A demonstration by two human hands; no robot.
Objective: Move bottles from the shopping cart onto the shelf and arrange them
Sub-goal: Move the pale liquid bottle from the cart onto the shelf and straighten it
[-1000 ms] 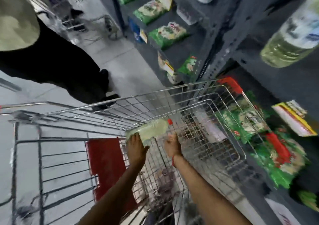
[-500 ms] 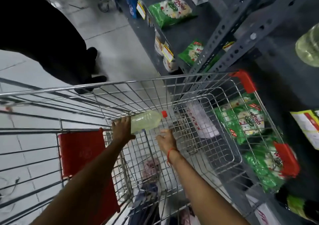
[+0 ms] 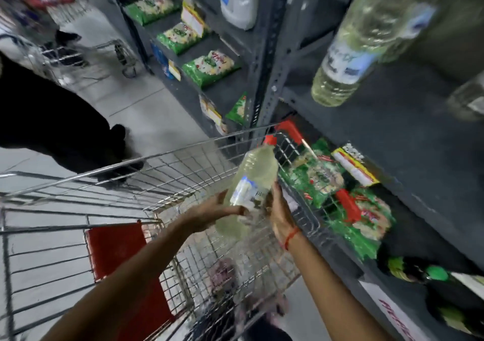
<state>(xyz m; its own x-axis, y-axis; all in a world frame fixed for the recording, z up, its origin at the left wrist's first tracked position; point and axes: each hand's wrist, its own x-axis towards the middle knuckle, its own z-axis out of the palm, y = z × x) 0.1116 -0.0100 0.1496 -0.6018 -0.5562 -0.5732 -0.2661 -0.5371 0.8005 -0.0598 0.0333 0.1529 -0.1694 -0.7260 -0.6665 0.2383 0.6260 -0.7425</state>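
Note:
A clear bottle of pale yellow liquid (image 3: 255, 177) with a red cap and a white-blue label is held above the wire shopping cart (image 3: 162, 162), cap tilted up and away. My left hand (image 3: 212, 213) grips its lower left side and my right hand (image 3: 279, 209), with a red thread at the wrist, presses its right side. On the grey metal shelf (image 3: 408, 120) to the right stands a larger bottle of the same liquid (image 3: 366, 42), with another blurred one (image 3: 468, 99) at the right edge.
Green snack bags (image 3: 314, 181) lie on the lower shelf beside the cart, more green bags (image 3: 209, 68) on shelves further back. A person in black (image 3: 52, 120) stands left of the cart. A red flap (image 3: 117, 251) hangs in the cart's seat. Dark green-capped bottles (image 3: 429, 275) lie low right.
The bottle has been lifted out of the cart basket and turned from lying sideways to nearly upright. Both hands have risen and shifted right toward the shelf.

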